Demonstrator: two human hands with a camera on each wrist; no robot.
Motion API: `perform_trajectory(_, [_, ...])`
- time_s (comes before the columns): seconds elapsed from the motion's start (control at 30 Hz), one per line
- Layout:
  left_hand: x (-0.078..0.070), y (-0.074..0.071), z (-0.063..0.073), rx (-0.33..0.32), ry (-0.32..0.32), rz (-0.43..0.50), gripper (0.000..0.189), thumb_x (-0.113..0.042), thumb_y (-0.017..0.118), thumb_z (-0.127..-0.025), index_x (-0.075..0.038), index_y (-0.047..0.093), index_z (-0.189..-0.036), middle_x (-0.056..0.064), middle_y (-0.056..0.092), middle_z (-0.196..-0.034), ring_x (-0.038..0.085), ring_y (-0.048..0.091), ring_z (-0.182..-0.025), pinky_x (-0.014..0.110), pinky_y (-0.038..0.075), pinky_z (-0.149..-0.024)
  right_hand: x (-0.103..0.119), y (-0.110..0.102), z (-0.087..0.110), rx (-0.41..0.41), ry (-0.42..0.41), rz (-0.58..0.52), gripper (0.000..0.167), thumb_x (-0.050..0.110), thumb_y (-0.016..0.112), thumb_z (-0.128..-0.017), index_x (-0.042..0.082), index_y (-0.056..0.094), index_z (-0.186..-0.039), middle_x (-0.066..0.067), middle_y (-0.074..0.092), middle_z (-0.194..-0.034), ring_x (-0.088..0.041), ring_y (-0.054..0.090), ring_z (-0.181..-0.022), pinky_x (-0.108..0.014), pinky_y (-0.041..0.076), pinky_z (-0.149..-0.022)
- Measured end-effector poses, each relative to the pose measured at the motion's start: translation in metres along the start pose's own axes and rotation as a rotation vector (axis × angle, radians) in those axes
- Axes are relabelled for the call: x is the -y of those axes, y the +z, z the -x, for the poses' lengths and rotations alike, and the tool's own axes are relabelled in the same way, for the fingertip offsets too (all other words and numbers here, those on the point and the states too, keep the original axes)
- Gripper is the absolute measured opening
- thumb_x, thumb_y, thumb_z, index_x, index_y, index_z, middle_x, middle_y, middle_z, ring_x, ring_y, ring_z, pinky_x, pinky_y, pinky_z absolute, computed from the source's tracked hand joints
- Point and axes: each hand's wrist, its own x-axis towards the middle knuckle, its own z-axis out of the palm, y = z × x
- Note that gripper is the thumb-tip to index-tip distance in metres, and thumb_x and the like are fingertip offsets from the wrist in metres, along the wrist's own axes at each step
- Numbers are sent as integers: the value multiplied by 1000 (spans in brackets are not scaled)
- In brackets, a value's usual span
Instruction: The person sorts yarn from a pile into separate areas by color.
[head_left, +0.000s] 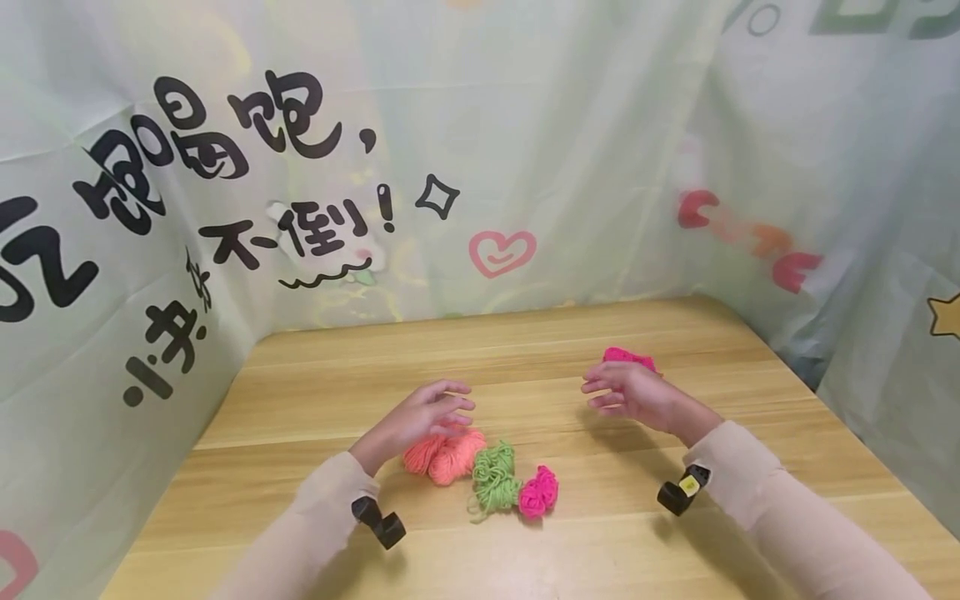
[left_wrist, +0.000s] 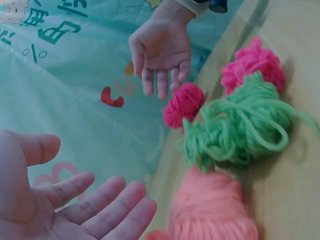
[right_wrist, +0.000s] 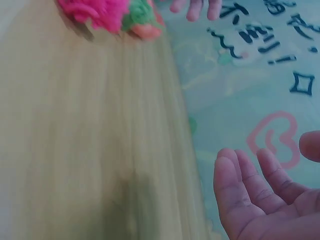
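My left hand [head_left: 422,417] hovers above a coral yarn bundle [head_left: 448,456], its fingers relaxed and holding nothing. Beside the coral yarn lies a green yarn bundle [head_left: 495,479] with loose strands, and a small pink yarn ball [head_left: 538,492] touches its right side. Farther back on the right, my right hand [head_left: 637,393] is held over the table with loosely extended fingers and nothing in them. Another pink yarn ball [head_left: 628,358] lies behind that hand and is partly covered by it. In the left wrist view both palms face each other.
A wooden table [head_left: 525,558] carries the yarn. Printed cloth [head_left: 585,167] hangs behind it and along both sides, meeting the table's back edge. Small black cameras [head_left: 378,522] are strapped to the wrists.
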Motion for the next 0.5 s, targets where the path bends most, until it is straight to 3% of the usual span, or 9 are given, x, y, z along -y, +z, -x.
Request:
perform_trajectory(0.2, [5, -11, 11, -16, -11, -95, 43, -21, 45, -104, 9, 41, -135, 31, 47, -134, 43, 55, -115, 45, 50, -93, -7, 21, 6, 16, -14, 70, 39, 15, 42, -102, -15, 40, -127, -20, 58, -117, -25, 63, -95, -46, 48, -94])
perform_trajectory(0.5, [11, -14, 24, -45, -22, -149, 39, -17, 48, -103, 10, 45, -131, 28, 50, -131, 39, 56, -115, 43, 50, -93, -23, 43, 10, 85, 2, 88, 39, 17, 45, -102, -14, 44, -125, -25, 56, -121, -31, 62, -98, -48, 50, -91])
